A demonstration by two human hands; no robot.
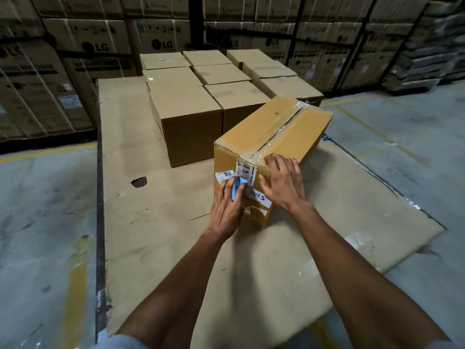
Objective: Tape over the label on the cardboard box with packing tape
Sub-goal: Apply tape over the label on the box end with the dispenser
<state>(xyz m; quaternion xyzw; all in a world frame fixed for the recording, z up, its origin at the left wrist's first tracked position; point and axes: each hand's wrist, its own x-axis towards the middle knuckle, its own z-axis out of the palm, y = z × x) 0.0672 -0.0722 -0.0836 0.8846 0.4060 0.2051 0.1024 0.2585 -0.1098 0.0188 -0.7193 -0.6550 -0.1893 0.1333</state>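
Right of the frame's centre, a cardboard box (274,144) is set on flattened cardboard (156,222). Its label (245,172) is pressed by the left hand (226,207), closed on a blue object (237,190); the right hand (283,182) is laid open on the box's near edge.

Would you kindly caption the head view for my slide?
Left hand presses a blue tool over the label on a cardboard box; right hand steadies it.

left hand (226,205) grips blue tool (236,190), maybe scraper | right hand (283,182) flat on cardboard box (274,137)
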